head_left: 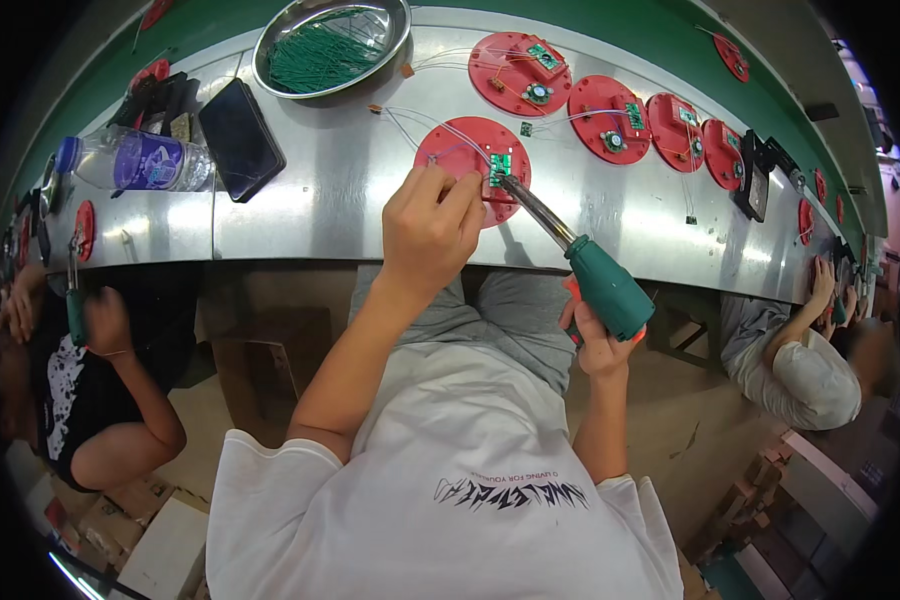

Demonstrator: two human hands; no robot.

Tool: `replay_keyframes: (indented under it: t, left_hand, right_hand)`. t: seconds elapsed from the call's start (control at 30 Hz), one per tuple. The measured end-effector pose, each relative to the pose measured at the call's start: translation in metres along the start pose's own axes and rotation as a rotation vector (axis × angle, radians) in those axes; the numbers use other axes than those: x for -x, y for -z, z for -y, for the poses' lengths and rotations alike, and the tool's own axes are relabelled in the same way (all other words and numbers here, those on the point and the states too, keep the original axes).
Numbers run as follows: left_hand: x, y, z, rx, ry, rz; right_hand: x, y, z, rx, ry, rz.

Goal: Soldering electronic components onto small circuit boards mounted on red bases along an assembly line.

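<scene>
My right hand (602,338) grips the green handle of a soldering iron (602,285). The iron's metal barrel slants up and left, its tip at a small green circuit board (501,165) on a round red plastic disc (467,137). Over the near left part of this disc, my left hand (430,222) is closed with its fingers pinched together; what they hold, if anything, is hidden. Thin pale wires (420,110) run from the disc up and left to a small brown connector (375,109).
Several red discs with boards and wires, such as this one (610,120), line the right of the metal table (340,225). A steel bowl (260,62) of green wires, a black phone-like slab (241,140) and a plastic bottle (140,160) stand left. Co-workers sit on both sides.
</scene>
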State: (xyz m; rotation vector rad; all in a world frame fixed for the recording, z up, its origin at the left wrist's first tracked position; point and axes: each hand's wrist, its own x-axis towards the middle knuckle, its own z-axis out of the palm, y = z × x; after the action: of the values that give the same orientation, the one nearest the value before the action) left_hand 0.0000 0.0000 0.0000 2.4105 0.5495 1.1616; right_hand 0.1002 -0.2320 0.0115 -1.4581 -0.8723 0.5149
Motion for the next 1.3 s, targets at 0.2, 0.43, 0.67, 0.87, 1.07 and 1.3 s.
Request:
replay_keyframes:
  t: [0.2,0.43,0.67,0.87,1.07,1.3]
  left_hand:
    - [0.002,0.004,0.0,-0.018,-0.015,0.009]
    - [0.003,0.001,0.002,-0.032,-0.042,0.008]
    - [0.003,0.0,-0.001,-0.031,-0.038,0.015]
    - [0.001,0.003,-0.002,-0.048,-0.043,0.032]
    - [-0.001,0.004,-0.005,-0.069,-0.034,0.003]
    - [-0.063,0.034,0.005,-0.089,-0.35,0.596]
  right_hand:
    - [-0.002,-0.005,0.005,-0.003,-0.036,0.012]
    - [-0.014,-0.007,0.016,-0.064,-0.114,-0.027]
    - [-0.004,0.007,0.008,-0.207,-0.005,-0.161]
    - [-0.007,0.014,0.01,-0.12,0.048,-0.216]
    - [-0.009,0.022,0.011,-0.14,0.082,-0.279]
    - [-0.027,0.063,-0.01,-0.309,0.121,-0.498]
